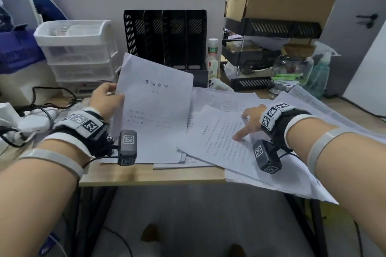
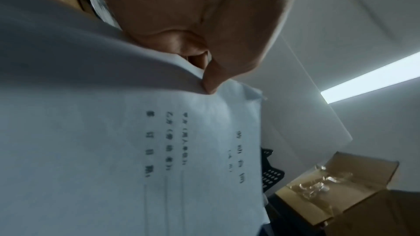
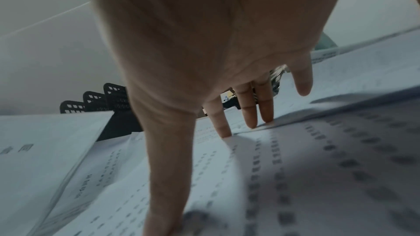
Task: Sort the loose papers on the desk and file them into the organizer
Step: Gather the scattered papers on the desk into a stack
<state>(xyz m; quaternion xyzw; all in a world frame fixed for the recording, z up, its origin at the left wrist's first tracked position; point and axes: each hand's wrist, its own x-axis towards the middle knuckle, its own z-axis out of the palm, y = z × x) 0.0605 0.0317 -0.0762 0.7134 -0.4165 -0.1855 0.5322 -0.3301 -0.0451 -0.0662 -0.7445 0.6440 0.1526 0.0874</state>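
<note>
While the left hand (image 1: 106,98) pinches the contract sheet's (image 1: 154,108) left edge — lifted before the black file organizer (image 1: 167,37) — the right hand (image 1: 250,119) presses spread, straight fingers (image 3: 250,114) onto overlapping papers (image 1: 219,137) overhanging the desk (image 1: 146,175) front.

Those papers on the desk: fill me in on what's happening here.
A person is sorting papers at a desk. The left hand pinches a stapled contract by its edge, lifting it off the pile. The right hand rests with spread fingers on a printed sheet among the loose papers. Nothing can be seen filed in the black organizer behind them.
</note>
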